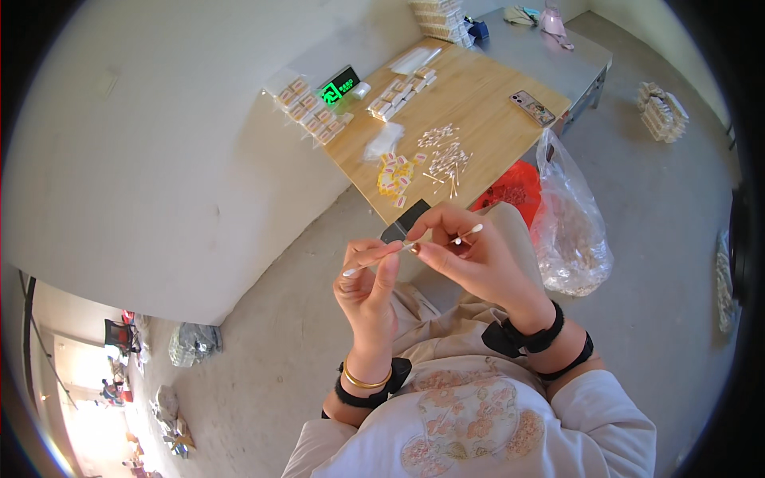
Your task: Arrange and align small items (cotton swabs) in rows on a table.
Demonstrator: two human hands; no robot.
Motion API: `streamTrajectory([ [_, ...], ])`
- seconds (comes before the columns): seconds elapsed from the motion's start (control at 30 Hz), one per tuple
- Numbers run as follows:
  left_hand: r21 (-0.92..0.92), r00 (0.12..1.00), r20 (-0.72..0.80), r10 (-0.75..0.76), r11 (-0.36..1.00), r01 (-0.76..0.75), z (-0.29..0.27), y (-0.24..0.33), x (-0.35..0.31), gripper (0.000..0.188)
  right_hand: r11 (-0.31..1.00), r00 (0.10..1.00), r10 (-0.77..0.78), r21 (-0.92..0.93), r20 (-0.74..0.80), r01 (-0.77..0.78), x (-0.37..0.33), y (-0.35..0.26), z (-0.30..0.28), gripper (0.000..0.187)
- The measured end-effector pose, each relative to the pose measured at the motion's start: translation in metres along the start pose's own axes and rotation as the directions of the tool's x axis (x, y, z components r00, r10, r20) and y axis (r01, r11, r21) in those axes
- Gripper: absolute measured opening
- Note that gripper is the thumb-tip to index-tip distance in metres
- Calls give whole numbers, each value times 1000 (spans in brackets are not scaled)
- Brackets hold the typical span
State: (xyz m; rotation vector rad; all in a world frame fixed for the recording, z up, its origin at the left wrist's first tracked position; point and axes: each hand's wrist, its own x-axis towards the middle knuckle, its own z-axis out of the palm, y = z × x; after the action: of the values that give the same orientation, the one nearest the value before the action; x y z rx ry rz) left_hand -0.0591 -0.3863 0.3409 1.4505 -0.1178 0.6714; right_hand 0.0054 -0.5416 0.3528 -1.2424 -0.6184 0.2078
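Note:
My hands meet in front of my lap, close to the table's near corner. My right hand (474, 259) is closed with cotton swabs in it; a white swab tip (476, 229) sticks out past the fingers and a second tip shows just below. My left hand (370, 291) pinches what looks like another cotton swab, its white end (349, 272) beside the fingers. The fingertips of both hands come together around its other end, which is mostly hidden. On the table lie a loose pile of cotton swabs (450, 159) and a heap of yellow-and-white printed slips (394, 174).
The wooden table (486, 88) also carries small packed boxes (401, 94), clear plastic bags (384, 142), a phone (532, 107) and a green-lit sign (340, 86). A red bag (510, 191) and a large clear bag (570, 223) stand at its right side. A wall rises at left.

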Motion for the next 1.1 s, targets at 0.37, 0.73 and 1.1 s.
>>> streamTrajectory([
  [0.37, -86, 1000, 3, -6, 996, 7, -2, 0, -4, 8, 909, 991, -132, -399, -8, 118, -8, -20, 0, 10],
  [0.73, 312, 987, 7, 157, 938, -152, -1, 0, -5, 10, 627, 856, -515, -662, 41, 409, -5, -3, 3, 27],
  [1.1, 660, 918, 173, 357, 650, -378, 0, 7, 0, 18, 545, 850, -520, -733, 86, 407, -3, 5, 5, 32],
])
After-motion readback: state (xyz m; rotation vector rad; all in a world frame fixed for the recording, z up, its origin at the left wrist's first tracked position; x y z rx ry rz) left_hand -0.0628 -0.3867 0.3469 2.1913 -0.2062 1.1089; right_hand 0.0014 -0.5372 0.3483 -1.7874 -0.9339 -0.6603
